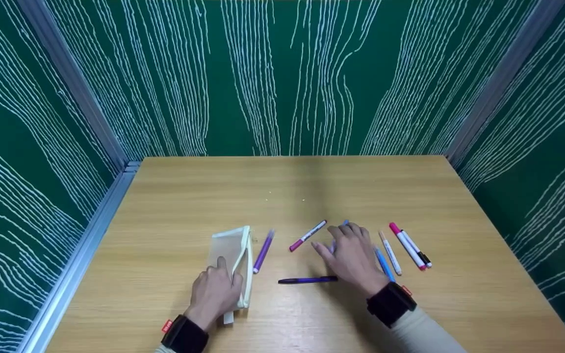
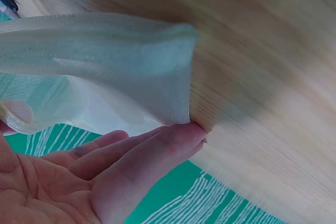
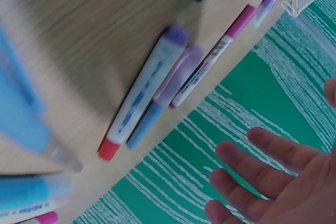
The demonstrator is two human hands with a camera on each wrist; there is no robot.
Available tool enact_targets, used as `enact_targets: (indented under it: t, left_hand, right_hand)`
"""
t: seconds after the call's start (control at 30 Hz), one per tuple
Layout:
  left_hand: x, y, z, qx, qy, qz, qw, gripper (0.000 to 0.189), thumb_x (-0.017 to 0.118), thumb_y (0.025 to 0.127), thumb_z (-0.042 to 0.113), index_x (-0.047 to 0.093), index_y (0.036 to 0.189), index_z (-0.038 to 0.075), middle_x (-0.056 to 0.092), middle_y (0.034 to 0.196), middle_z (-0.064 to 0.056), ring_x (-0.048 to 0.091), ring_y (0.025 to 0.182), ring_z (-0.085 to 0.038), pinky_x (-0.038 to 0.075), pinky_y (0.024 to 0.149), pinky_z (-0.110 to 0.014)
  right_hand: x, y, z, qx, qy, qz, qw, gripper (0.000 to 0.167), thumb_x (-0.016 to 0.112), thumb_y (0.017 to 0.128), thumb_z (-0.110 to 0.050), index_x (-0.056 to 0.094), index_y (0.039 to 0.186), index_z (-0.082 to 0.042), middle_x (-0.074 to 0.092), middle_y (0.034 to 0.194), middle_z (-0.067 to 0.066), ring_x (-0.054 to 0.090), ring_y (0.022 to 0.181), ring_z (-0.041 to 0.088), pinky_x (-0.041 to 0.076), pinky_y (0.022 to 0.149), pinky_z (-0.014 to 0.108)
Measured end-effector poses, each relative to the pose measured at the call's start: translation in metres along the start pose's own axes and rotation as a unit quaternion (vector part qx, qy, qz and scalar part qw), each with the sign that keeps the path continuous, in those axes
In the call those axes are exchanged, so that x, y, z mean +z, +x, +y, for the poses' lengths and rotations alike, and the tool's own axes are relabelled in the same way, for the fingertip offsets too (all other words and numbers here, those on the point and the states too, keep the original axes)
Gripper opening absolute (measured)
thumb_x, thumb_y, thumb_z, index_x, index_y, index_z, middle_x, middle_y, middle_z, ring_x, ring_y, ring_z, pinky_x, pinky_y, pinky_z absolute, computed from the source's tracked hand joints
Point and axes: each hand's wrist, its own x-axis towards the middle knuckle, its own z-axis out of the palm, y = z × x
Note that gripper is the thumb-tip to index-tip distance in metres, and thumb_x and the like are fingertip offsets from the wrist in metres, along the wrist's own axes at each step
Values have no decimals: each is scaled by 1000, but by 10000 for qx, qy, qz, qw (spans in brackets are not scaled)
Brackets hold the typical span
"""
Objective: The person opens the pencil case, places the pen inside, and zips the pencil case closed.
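Note:
A pale mesh pencil case [image 1: 226, 245] with a whitish border stands on the table, its long opening turned to the right. My left hand [image 1: 214, 291] grips it near the front, thumb at the opening and index finger stretched along the side. In the left wrist view, fingers lie against the case's [image 2: 131, 51] outside. My right hand [image 1: 353, 257] hovers over the pens with fingers spread and nothing held. Nearest it, in the right wrist view, lie a white marker [image 3: 144, 93] with purple and red ends and a lilac-and-blue pen [image 3: 168, 85], largely hidden by the hand in the head view.
A purple pen [image 1: 264, 251] lies beside the case. Between the hands are a pink-capped marker [image 1: 308, 236] and a dark purple pen [image 1: 307, 280]. Right of my right hand lie a blue pen [image 1: 384, 264], a white marker [image 1: 390, 252] and a pink-ended marker [image 1: 407, 246] against a black-capped one.

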Motion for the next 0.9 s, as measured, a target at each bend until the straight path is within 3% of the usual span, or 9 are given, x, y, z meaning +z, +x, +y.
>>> enact_targets:
  t: [0.27,0.77,0.9]
  left_hand:
    - [0,2,0,-76,5,-33,10000,46,52,97,36,57,115,-6,57,76,-17,59,65,-31,52,57,-45]
    - [0,0,2,-114,-10,-221,9997,46,53,98,36,56,116,-7,57,77,-17,58,66,-30,52,58,-45]
    - [0,-1,2,-57,-28,-77,9999,43,55,97,35,56,111,-6,57,75,-16,59,65,-31,52,58,-45]
  right_hand:
    - [17,7,-24,36,-177,482,9987,50,76,88,-50,78,98,-1,74,90,17,65,88,38,49,79,53]
    - [36,19,-65,152,-203,-158,9996,44,69,92,-53,73,82,-11,72,81,10,67,83,35,48,78,50]
    - [43,28,-73,101,-317,-136,9994,44,72,91,-51,70,75,-10,70,73,8,66,76,34,50,74,48]
